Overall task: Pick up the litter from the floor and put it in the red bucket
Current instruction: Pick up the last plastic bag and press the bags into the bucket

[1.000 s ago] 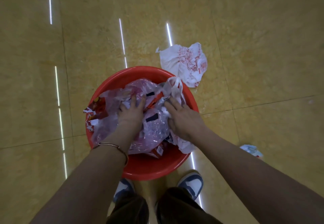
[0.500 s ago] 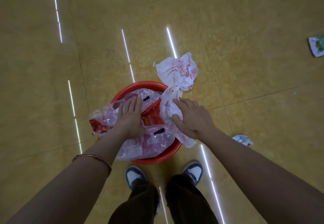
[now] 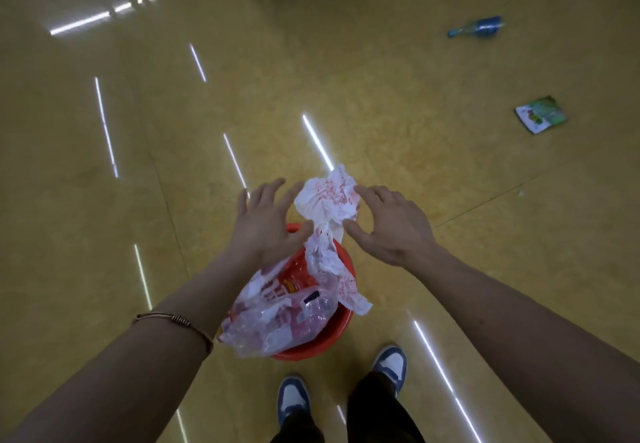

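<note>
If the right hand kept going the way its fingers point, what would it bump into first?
Probably the crumpled white bag with red print. The right hand is open, fingers aimed at it, though one view leaves the depth unsure.

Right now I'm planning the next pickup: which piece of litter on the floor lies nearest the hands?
The crumpled white bag with red print, between both open hands just beyond the red bucket. The green packet and blue bottle lie far off right.

Both arms outstretched, left hand (image 3: 265, 220) and right hand (image 3: 391, 226) empty, fingers spread
</note>
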### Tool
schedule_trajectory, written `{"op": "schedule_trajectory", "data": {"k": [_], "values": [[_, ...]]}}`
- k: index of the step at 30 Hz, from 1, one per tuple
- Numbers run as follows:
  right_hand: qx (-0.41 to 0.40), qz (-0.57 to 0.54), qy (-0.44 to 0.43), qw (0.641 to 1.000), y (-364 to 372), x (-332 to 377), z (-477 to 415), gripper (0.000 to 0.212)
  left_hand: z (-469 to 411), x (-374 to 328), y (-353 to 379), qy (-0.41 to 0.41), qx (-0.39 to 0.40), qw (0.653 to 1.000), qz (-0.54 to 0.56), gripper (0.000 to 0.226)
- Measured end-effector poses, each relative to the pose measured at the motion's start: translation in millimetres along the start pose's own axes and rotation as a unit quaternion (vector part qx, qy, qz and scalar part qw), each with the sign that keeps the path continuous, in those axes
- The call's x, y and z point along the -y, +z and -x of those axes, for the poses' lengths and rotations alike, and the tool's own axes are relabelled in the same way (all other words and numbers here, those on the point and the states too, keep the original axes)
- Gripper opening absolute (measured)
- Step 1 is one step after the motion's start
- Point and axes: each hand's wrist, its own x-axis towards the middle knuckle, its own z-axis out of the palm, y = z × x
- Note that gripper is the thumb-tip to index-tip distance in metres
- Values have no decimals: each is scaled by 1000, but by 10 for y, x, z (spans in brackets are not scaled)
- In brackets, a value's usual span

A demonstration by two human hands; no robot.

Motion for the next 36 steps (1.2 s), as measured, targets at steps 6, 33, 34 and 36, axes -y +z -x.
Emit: {"op": "schedule_trajectory", "data": {"k": [6, 33, 34, 36], "values": [[-115, -27, 45, 992, -1034, 172, 376, 62, 79, -596, -1012, 130, -77, 989, -6, 79], [-314, 9, 201, 928, -3587, -90, 2840, 65, 1342, -2595, -3241, 330, -184, 924, -61, 61], [-312, 9, 200, 929, -3597, -183, 2824, 64, 1304, -2648, -3212, 325, -185, 925, -61, 61], [-305, 5, 194, 932, -3590, -390, 2767, 64, 1208, -2751, -3144, 307, -186, 931, -66, 62]]}}
